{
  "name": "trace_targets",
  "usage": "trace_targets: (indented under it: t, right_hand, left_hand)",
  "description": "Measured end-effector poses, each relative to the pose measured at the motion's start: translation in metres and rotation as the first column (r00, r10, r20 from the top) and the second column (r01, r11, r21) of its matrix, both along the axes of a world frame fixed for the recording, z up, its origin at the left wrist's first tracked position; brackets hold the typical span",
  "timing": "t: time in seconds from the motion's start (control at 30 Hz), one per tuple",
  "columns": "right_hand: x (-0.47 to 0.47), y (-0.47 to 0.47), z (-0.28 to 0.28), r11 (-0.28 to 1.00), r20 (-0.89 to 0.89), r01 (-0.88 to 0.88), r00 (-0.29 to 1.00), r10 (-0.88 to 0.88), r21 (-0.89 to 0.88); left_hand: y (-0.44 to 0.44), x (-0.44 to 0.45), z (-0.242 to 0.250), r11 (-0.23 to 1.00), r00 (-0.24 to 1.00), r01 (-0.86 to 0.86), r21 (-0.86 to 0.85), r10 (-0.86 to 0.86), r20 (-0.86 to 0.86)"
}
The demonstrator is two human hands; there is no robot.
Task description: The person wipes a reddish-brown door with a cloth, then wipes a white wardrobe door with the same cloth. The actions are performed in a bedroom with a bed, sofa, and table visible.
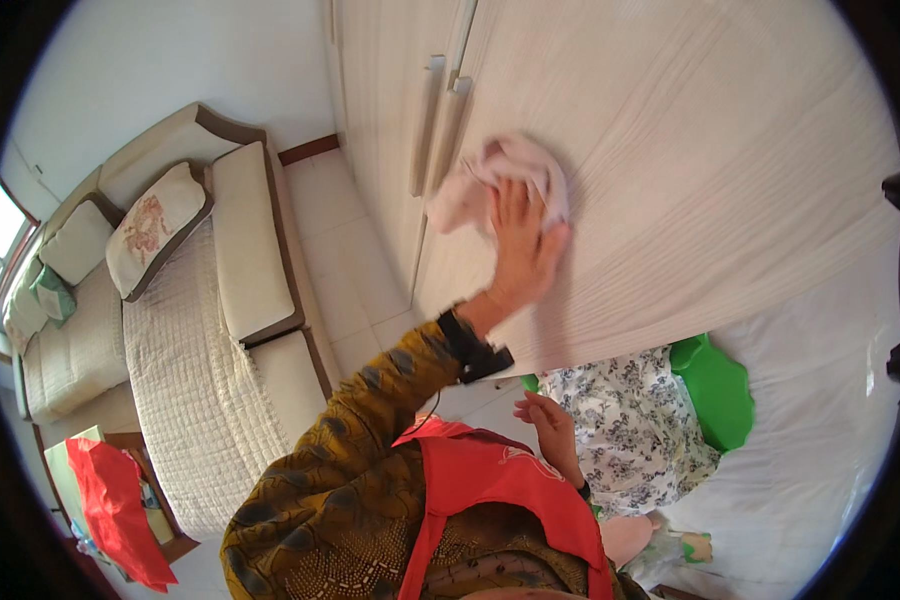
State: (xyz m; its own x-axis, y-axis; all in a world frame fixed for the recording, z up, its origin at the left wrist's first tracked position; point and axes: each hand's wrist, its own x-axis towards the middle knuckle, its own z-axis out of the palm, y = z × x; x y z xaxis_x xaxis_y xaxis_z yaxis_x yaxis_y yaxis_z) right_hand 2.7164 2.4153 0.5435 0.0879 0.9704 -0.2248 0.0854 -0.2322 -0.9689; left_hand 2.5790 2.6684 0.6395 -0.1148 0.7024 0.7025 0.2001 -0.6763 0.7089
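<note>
My left hand [523, 247] presses a crumpled pale pink cloth [529, 161] flat against the light wood-grain wardrobe door [667, 180]. Its fingers are spread over the lower part of the cloth, just right of the long vertical door handles [436, 135]. A black band [471, 349] circles that wrist. Lower down, in front of my red apron [487, 472], my right hand [551, 431] is held in the air with its fingers loosely apart and nothing in them. Beside it lies a white cloth with dark floral print [622, 427], draped over a green plastic piece of furniture [716, 397].
At left stands a beige sofa [259, 240] with a quilted cover [195, 337] and a flower-patterned cushion [161, 225]. A red cloth or bag [112, 502] hangs over a small table at lower left. White sheeting [802, 405] fills the right side. Pale floor tiles [345, 240] show between sofa and wardrobe.
</note>
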Motion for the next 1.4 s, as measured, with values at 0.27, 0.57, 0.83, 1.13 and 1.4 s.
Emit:
trace_targets:
  t: [0.27, 0.57, 0.83, 1.13, 1.4]
  right_hand:
    - [-0.008, -0.011, -0.001, 0.996, 0.039, 0.076, 0.996, -0.075, -0.042]
    - [-0.041, -0.005, -0.007, 0.996, 0.022, 0.085, 0.996, -0.084, -0.042]
    - [-0.066, 0.005, -0.014, 0.997, 0.028, 0.080, 0.996, -0.080, -0.012]
    - [-0.049, 0.019, 0.002, 0.772, 0.122, 0.422, 0.837, -0.533, 0.475]
    - [-0.038, 0.070, 0.031, 0.465, 0.113, 0.353, 0.686, -0.718, 0.812]
  left_hand:
    - [0.086, -0.037, -0.041, 1.000, 0.993, -0.012, -0.018, 0.014, 0.120]
    - [0.086, -0.034, -0.221, 0.884, 0.978, 0.096, -0.457, 0.001, 0.208]
    - [0.034, -0.106, -0.193, 0.373, 0.622, 0.739, -0.561, -0.058, 0.781]
    - [0.112, -0.193, -0.015, 0.731, 0.341, 0.673, 0.110, -0.439, 0.831]
    - [0.187, -0.156, 0.022, 0.984, 0.996, -0.086, -0.156, 0.090, 0.025]
